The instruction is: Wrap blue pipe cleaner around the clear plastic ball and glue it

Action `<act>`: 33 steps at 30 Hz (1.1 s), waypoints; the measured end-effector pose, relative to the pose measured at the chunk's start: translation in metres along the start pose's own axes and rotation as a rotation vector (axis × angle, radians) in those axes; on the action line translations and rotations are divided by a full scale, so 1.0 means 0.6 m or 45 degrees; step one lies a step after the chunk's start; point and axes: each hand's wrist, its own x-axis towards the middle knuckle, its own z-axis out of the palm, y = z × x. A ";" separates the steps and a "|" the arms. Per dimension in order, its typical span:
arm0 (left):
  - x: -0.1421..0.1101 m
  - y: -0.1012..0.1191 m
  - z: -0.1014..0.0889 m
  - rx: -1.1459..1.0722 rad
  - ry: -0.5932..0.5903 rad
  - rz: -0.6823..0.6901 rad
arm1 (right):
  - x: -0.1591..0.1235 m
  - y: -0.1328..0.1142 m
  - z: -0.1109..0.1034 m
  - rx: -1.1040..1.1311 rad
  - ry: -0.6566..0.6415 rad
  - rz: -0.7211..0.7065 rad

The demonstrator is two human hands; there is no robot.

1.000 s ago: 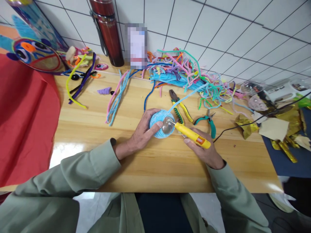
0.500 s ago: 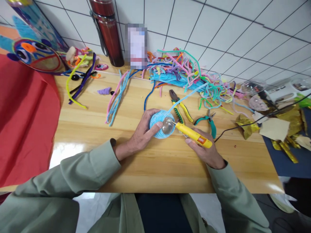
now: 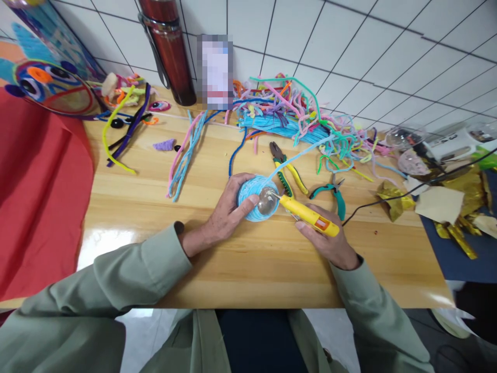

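My left hand (image 3: 223, 215) is wrapped round a clear ball (image 3: 258, 199) that is partly wound in light blue pipe cleaner; a loose blue strand runs from it toward the pile at the back. In my right hand (image 3: 328, 242) I grip a yellow glue gun (image 3: 307, 216), its metal tip touching the bare clear patch of the ball. Both hands rest low over the wooden table (image 3: 248, 269), near its front middle.
Yellow-handled pliers (image 3: 284, 168) and green-handled cutters (image 3: 334, 194) lie just behind the ball. A pile of coloured pipe cleaners (image 3: 289, 116) fills the back, beside a red flask (image 3: 169, 52). Gold foil scraps (image 3: 394, 202) lie right, red fabric (image 3: 34, 197) left. A black cord (image 3: 392, 199) crosses the right side.
Nothing has moved on the table. Only the view has shifted slightly; both hands keep the same hold on the ball and the glue gun.
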 end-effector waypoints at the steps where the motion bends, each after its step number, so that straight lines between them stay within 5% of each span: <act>1: 0.000 0.000 0.000 0.001 0.003 -0.002 | 0.000 0.001 -0.002 -0.005 0.004 -0.006; 19: 0.000 0.000 -0.002 0.017 -0.001 0.003 | -0.002 0.001 0.000 0.006 -0.017 0.019; 33: -0.009 0.008 -0.001 0.077 0.028 -0.061 | -0.016 0.001 0.017 -0.154 0.186 -0.100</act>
